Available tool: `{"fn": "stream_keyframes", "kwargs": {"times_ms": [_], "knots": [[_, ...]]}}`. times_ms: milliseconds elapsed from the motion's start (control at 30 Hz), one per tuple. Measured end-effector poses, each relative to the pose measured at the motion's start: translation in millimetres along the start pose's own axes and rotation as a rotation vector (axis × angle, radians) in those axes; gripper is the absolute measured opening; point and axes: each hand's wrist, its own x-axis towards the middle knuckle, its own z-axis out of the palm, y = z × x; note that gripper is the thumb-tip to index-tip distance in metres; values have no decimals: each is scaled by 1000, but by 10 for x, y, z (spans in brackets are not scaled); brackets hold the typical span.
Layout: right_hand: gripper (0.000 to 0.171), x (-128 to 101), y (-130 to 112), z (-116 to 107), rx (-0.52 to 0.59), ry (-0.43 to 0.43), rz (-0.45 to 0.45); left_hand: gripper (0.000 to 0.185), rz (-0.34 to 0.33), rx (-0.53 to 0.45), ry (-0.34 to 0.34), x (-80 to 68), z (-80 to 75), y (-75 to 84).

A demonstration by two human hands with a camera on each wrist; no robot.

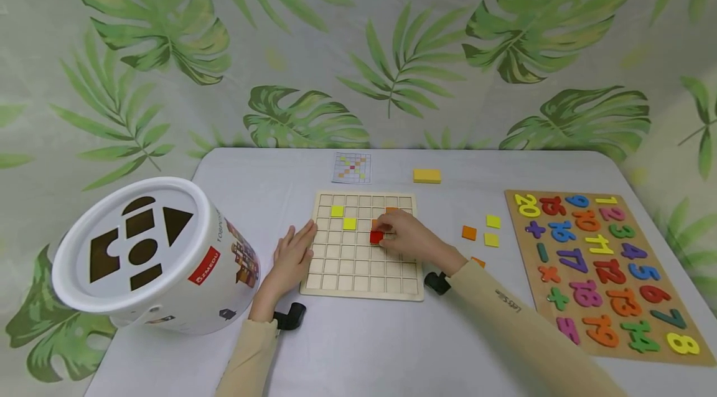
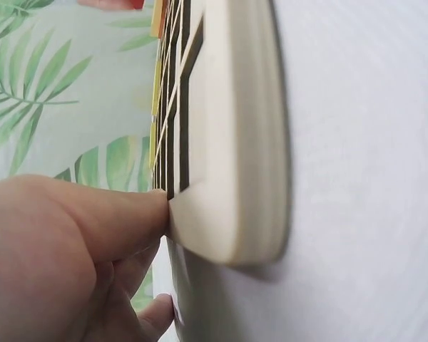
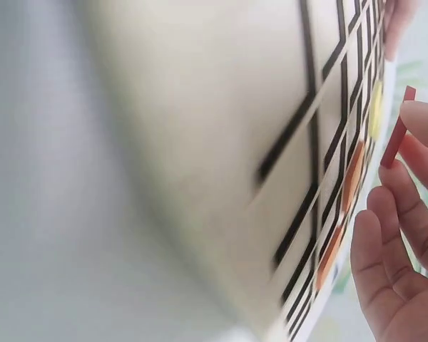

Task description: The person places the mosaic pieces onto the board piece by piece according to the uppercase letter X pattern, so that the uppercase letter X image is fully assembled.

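Observation:
A wooden grid board (image 1: 347,267) lies on the white table. My right hand (image 1: 410,236) pinches a thin red square tile (image 3: 397,139) between thumb and fingertips over the board's right half. In the right wrist view the tile is tilted and apart from the grid. At the board's left edge rests my left hand (image 1: 293,255), fingers extended; its thumb (image 2: 121,217) touches the rim near a corner. Two yellow tiles (image 1: 343,218) sit in cells at upper left. Orange tiles (image 3: 352,178) lie in cells near my right hand, which partly hides them in the head view.
A printed grid card (image 1: 351,168) and a yellow block or stack (image 1: 427,176) lie behind the board. Loose orange (image 1: 468,233) and yellow tiles (image 1: 492,239) are to its right. A number puzzle board (image 1: 522,236) is far right; a white lidded bucket (image 1: 185,297) stands left.

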Motion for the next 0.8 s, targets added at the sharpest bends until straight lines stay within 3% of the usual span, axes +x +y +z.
{"fn": "stream_keyframes", "kwargs": {"times_ms": [267, 600, 800], "knots": [[20, 217, -114, 102, -55, -51, -31, 50, -1, 1, 4, -9, -2, 2], [19, 276, -153, 162, -132, -53, -15, 50, 2, 3, 14, -6, 2, 9], [19, 243, -162, 106, -95, -69, 11, 50, -1, 6, 11, -3, 5, 2]]}}
